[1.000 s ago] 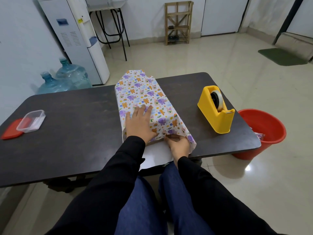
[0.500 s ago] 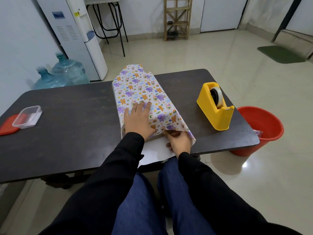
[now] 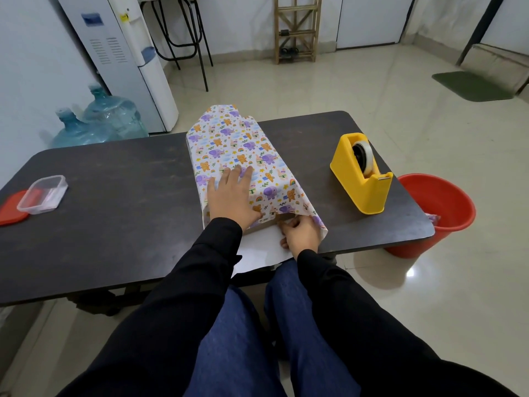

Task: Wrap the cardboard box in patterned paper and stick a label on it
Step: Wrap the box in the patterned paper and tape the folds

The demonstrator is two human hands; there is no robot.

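Note:
Patterned paper [image 3: 229,138] with purple elephants and orange bears lies folded over the cardboard box in the middle of the dark table [image 3: 114,196]. Only a brown strip of the box [image 3: 259,226] shows at the near open end. My left hand [image 3: 230,196] presses flat on top of the paper, fingers straight. My right hand [image 3: 300,233] is at the near right corner, fingers curled against the paper's edge there. The paper's white underside [image 3: 257,250] sticks out over the table's near edge.
A yellow tape dispenser [image 3: 360,179] stands to the right on the table. At the left edge lies a clear plastic container [image 3: 43,194] beside a red lid [image 3: 10,207]. A red bucket [image 3: 438,213] sits on the floor at right. Water bottles [image 3: 94,121] stand behind the table.
My right hand has worked slightly further in at the paper's near right corner. My left hand stays pressed on top. The view has tilted a little.

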